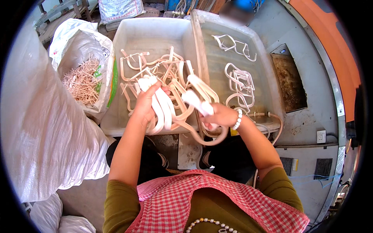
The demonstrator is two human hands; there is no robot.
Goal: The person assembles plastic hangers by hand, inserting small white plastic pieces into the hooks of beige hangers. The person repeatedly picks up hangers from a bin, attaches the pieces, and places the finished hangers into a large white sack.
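Left hand [146, 102] and right hand [222, 115] grip white parts [166, 110] over tubs [155, 31]. A sack [61, 42] crowds their left edge; the right tub [213, 26] has room.

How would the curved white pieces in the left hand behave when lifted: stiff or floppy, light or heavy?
The curved white pieces are probably stiff, since they hold smooth bends beyond the left hand. They seem rather light, as one hand holds several together. Their hooked shape could make them catch on the pale pieces jumbled in the left tub.
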